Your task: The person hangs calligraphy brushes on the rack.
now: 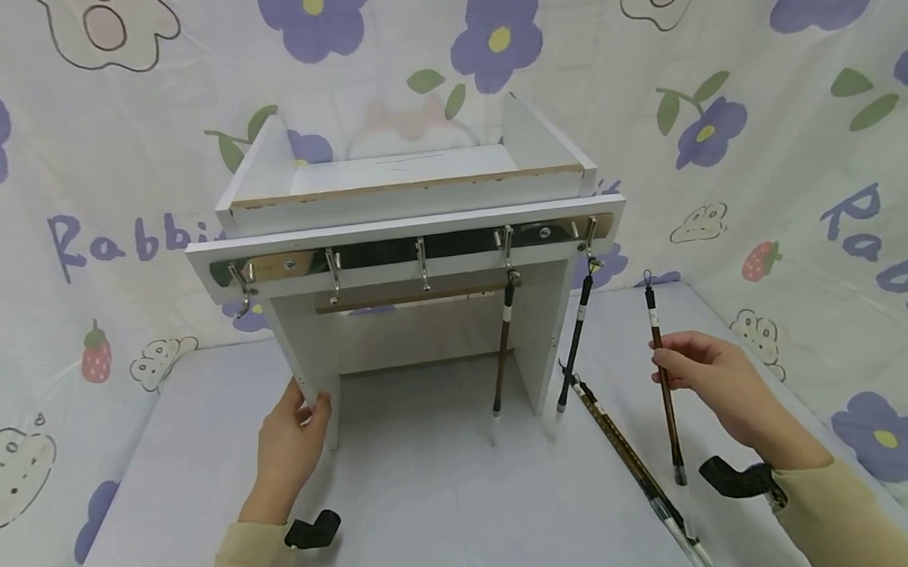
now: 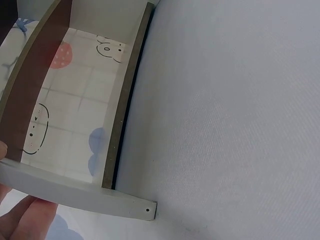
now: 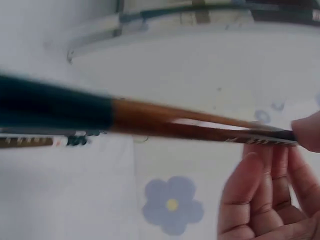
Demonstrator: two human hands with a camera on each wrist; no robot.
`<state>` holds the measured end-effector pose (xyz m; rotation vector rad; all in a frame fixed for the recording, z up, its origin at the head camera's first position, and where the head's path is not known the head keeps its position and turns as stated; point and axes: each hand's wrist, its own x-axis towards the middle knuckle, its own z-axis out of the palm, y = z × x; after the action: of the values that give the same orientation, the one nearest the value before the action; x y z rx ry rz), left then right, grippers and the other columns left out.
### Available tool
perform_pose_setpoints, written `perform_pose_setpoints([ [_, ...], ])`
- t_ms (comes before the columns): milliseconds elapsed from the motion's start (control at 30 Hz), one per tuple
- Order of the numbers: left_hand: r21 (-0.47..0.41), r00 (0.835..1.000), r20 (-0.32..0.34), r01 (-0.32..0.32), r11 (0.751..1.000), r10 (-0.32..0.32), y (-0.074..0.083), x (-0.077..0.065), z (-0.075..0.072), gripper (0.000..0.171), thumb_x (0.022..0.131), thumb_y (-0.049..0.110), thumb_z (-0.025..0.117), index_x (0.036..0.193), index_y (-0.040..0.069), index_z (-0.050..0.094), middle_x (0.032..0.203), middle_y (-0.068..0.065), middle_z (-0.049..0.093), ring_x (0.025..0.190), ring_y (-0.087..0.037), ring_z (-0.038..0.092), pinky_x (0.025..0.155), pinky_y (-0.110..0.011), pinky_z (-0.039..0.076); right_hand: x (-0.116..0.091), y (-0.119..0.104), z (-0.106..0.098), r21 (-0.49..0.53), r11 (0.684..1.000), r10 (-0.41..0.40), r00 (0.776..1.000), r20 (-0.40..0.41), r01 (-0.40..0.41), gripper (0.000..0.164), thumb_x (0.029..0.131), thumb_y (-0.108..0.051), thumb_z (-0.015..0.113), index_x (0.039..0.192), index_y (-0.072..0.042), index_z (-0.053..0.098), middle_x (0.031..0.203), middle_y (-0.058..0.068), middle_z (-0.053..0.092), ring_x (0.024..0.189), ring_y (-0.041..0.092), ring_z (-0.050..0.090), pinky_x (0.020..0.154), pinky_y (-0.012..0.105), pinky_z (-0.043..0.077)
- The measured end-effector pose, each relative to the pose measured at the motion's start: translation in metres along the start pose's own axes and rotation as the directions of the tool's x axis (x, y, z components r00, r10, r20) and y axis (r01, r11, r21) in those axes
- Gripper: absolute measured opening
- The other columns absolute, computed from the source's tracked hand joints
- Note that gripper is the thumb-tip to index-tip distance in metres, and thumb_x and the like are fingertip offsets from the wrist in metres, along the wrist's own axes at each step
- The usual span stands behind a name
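Observation:
My right hand point(image 1: 716, 383) pinches a brown-handled calligraphy brush point(image 1: 668, 409) between thumb and fingers, to the right of a white shelf stand point(image 1: 407, 217). The brush stands nearly upright, its hanging loop at the top and bristle end down. In the right wrist view the handle point(image 3: 175, 122) crosses in front of the fingers. My left hand point(image 1: 290, 443) grips the front edge of the stand's left side panel point(image 2: 75, 192). A metal hook rail point(image 1: 378, 257) runs along the stand's front. From its two rightmost hooks hang a brown brush point(image 1: 505, 348) and a dark brush point(image 1: 576, 346).
More brushes point(image 1: 625, 448) lie diagonally on the white tabletop point(image 1: 446, 501), between the stand and my right hand. The hooks point(image 1: 335, 275) at the left and middle of the rail bear nothing. Behind hangs a cloth point(image 1: 604, 78) printed with flowers.

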<state>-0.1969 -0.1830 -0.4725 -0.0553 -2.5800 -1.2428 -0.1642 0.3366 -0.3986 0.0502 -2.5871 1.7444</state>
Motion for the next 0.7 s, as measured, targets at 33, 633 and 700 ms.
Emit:
perform_pose_setpoints([
  [33,0.0,1.0,-0.001,0.001,1.0,-0.001,0.0,0.0,0.0,0.048,0.099,0.033,0.051,0.144,0.015,0.044,0.141,-0.013,0.05,0.11,-0.039,0.061,0.079,-0.051,0.054,-0.002,-0.004,0.001,0.018,1.0,-0.018,1.0,-0.004,0.018,0.038,0.096,-0.03,0.061,0.118,0.0,0.057,0.105,0.001,0.066,0.089,0.018,0.068,0.08,0.024,0.053],
  [633,0.005,1.0,-0.002,0.003,1.0,-0.003,0.001,-0.001,0.001,0.047,0.1,0.034,0.05,0.143,0.015,0.045,0.14,-0.014,0.052,0.109,-0.039,0.062,0.079,-0.051,0.054,-0.023,-0.05,0.021,0.254,0.908,-0.309,0.942,-0.134,0.334,0.022,0.094,-0.004,0.061,0.113,0.007,0.059,0.099,0.011,0.063,0.084,0.019,0.067,0.076,0.023,0.054],
  [700,0.003,1.0,-0.005,0.002,1.0,-0.002,0.001,-0.001,0.001,0.047,0.1,0.034,0.05,0.143,0.015,0.045,0.14,-0.014,0.052,0.109,-0.039,0.062,0.08,-0.051,0.054,-0.025,-0.054,0.023,0.237,0.905,-0.33,0.934,-0.137,0.354,0.021,0.094,-0.004,0.061,0.113,0.007,0.059,0.098,0.011,0.063,0.083,0.018,0.067,0.076,0.022,0.054],
])
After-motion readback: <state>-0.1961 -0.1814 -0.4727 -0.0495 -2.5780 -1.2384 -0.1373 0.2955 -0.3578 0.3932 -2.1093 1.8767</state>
